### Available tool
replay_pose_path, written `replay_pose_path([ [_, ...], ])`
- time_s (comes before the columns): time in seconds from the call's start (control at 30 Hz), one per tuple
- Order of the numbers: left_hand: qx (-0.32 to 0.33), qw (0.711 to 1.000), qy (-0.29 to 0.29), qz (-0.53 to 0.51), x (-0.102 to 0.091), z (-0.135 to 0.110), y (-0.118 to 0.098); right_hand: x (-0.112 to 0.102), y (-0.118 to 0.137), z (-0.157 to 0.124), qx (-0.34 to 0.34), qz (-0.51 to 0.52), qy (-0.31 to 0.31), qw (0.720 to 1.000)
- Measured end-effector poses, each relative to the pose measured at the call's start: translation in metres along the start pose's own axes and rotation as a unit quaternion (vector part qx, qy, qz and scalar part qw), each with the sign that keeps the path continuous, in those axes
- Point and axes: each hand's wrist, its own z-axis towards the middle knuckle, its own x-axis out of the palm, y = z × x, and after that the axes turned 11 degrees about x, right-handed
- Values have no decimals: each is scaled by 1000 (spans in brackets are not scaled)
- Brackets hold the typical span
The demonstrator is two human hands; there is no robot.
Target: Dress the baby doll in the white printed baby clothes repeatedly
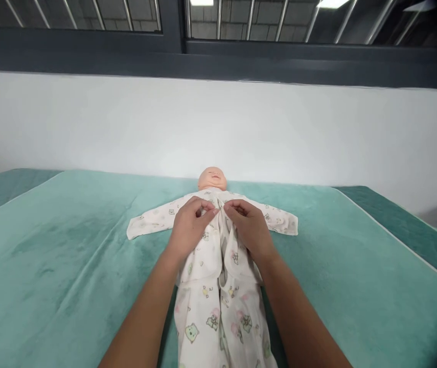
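Note:
A baby doll [212,178] lies on its back with its head toward the wall. It wears a white baby jacket [208,260] printed with small animals, both sleeves stretched out sideways. Matching printed trousers [218,322] cover the legs. At the chest, my left hand [194,225] pinches one front edge of the jacket between thumb and forefinger. Close beside it, my right hand [249,225] pinches the opposite edge. Below my hands the two front panels hang slightly apart. Any fastener between my fingertips is too small to make out.
A soft green blanket [68,255] with a few creases spreads under the doll. Darker green padding [398,220] shows at the right side. Behind stands a white wall [218,128], with a dark window frame [218,64] and metal bars above it.

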Motion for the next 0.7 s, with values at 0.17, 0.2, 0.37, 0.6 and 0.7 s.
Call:
replay_pose_path([
  [0.17, -22, 999, 9, -34, 3, -2, -7, -1, -1, 2, -4, 30, 34, 999],
  [0.2, -27, 999, 13, -42, 4, -2, -8, -2, -3, 2, -5, 33, 41, 999],
  [0.37, -62, 995, 2, -76, 5, -2, -7, 0, -8, 2, -5, 55, 70, 996],
  [0.6, -39, 997, -12, -63, 8, -2, -10, 7, -8, 0, -43, -26, 49, 998],
  [0.7, -38, 999, 0, -38, 8, -2, -11, 10, -7, -1, -70, -91, 19, 993],
])
